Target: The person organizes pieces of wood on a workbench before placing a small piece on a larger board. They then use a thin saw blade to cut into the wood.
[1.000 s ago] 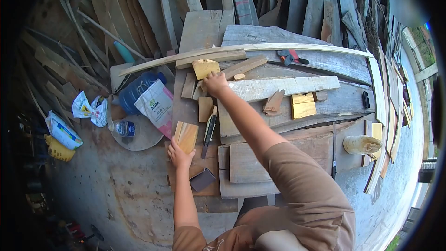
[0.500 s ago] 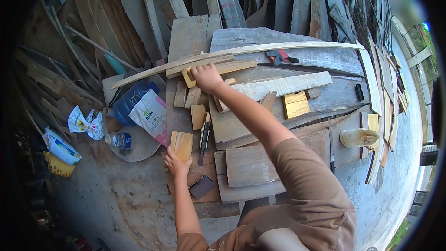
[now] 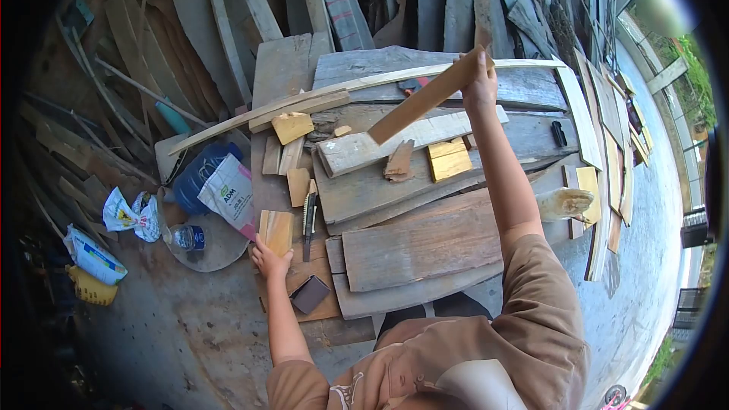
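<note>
My left hand (image 3: 271, 260) is closed around the lower end of a small striped wooden block (image 3: 276, 231) at the near left of the work surface. Raised over the far boards, my right hand (image 3: 480, 89) grips one end of a flat wooden strip (image 3: 429, 101), which slants down to the left. Right of the block lies a utility knife (image 3: 309, 214), with a dark brown rectangular block (image 3: 310, 294) nearer my body. A yellowish wood block (image 3: 292, 127) and a small wood offcut (image 3: 298, 186) lie beyond my left hand. The strip partly hides a red and dark tool (image 3: 410, 86).
A long thin batten (image 3: 364, 82) crosses the far side. Under the strip are a pale plank (image 3: 402, 140), a yellow block (image 3: 449, 159) and a bark piece (image 3: 399, 162). A cloudy plastic container (image 3: 563, 203) stands right; a water bottle (image 3: 186, 238) and blue jug (image 3: 201, 175) stand left.
My right hand has lifted the wooden strip from the pile at the far left and swung it up and right. My left hand still holds its block. The whole view has shifted slightly.
</note>
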The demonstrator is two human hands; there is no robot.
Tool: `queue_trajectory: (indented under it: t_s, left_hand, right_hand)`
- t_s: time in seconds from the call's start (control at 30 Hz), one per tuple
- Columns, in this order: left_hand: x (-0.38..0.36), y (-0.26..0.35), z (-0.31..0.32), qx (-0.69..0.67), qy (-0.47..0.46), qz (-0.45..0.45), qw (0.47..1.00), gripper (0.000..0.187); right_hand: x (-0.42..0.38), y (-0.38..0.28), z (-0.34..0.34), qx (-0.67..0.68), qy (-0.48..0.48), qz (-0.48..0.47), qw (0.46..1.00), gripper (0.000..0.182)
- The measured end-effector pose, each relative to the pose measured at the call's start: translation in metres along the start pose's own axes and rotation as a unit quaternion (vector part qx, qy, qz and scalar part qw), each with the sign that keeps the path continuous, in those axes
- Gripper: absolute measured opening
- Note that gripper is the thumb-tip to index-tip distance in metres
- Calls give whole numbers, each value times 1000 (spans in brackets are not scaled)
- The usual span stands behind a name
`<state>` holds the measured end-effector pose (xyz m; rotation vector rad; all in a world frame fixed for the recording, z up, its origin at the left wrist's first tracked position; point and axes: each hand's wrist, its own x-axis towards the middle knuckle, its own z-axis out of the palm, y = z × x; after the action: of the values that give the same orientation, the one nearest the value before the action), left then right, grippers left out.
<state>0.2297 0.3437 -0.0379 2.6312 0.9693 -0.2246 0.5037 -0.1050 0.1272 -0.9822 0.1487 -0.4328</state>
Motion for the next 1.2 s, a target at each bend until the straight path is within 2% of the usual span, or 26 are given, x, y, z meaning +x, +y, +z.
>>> queue_trajectory:
  t_s: [0.07, 0.1, 0.17, 0.23, 0.3, 0.37, 0.4, 0.43, 0.47, 0.5, 0.53, 0.57, 0.6, 0.63, 0.7, 0.73, 0.8, 0.83, 0.9, 0.93, 0.97, 1.0, 1.03, 1.1, 1.17, 1.2]
  left_hand:
    - [1, -2, 2, 3, 2, 9, 1000, 110]
    - [2, -4, 4, 5, 7, 11, 1000, 110]
    - [6, -8, 6, 12, -1, 18, 1000, 110]
    - [8, -5, 3, 28, -21, 2, 999, 111]
    - [4, 6, -4, 34, -27, -2, 999, 110]
    - [-9, 31, -21, 137, -13, -58, 989, 105]
    - [-16, 44, -28, 138, -14, -56, 989, 105]
    - [-24, 58, -35, 125, 20, -3, 992, 100]
    - [-29, 69, -37, 112, 53, 51, 991, 95]
    - [-28, 75, -31, 15, 61, 142, 988, 85]
    - [-34, 94, -36, -83, 68, 230, 967, 75]
    - [-47, 114, -36, -179, 12, 261, 949, 59]
    - [-67, 137, -34, -294, -74, 255, 918, 53]
    - [-88, 158, -33, -344, -175, 245, 890, 48]
    - [-119, 185, -25, -386, -406, 254, 788, 52]
    - [-134, 198, -24, -368, -476, 239, 762, 59]
    - [-159, 198, 15, -354, -406, 302, 787, 57]
    - [-167, 201, 17, -351, -409, 301, 787, 57]
    - [-180, 209, 18, -407, -494, 282, 715, 52]
    - [-188, 209, 20, -453, -476, 260, 708, 43]
    - [-193, 209, 24, -454, -475, 261, 707, 43]
    - [-196, 207, 31, -468, -456, 242, 718, 42]
    - [-199, 205, 38, -482, -434, 222, 728, 41]
    - [-206, 205, 57, -482, -384, 216, 757, 39]
    - [-210, 211, 66, -416, -261, 209, 846, 40]
    - [-213, 214, 68, -402, -238, 214, 858, 40]
  right_hand:
    - [2, 3, -34, 93, 44, 27, 994, 46]
    - [-2, 1, -41, 64, 61, 9, 996, 56]
    - [-14, -7, -55, 185, 77, 92, 975, 62]
    - [-34, -13, -62, 203, 84, 99, 971, 64]
    - [-43, -11, -80, 329, -80, 131, 932, 61]
    - [-55, -14, -86, 358, -100, 139, 918, 57]
    - [-60, -12, -90, 416, -178, 163, 877, 57]
    - [-64, -9, -95, 468, -254, 185, 826, 56]
    - [-66, -4, -97, 486, -296, 187, 801, 55]
    - [-71, -4, -96, 487, -294, 186, 801, 55]
    - [-79, -3, -93, 519, -315, 199, 769, 55]
    - [-87, -3, -91, 549, -335, 211, 736, 55]
    - [-92, -2, -87, 570, -349, 213, 713, 55]
    - [-96, 0, -86, 572, -348, 213, 712, 55]
    - [-102, 3, -83, 595, -358, 222, 685, 55]
    - [-104, 7, -83, 610, -359, 223, 670, 60]
    - [-108, 8, -86, 613, -331, 235, 677, 63]
    - [-110, 10, -90, 614, -305, 249, 684, 65]
    - [-109, 18, -101, 615, -309, 255, 679, 72]
    - [-109, 26, -110, 547, -239, 260, 759, 73]
    - [-107, 32, -118, 470, -166, 262, 826, 75]
    - [-113, 28, -121, 289, -42, 295, 910, 81]
    - [-124, 31, -126, 289, -45, 298, 909, 81]
    - [-152, 36, -137, 193, -43, 336, 921, 82]
    - [-194, 34, -154, 89, -101, 412, 901, 86]
    - [-215, 34, -157, 15, -110, 429, 896, 81]
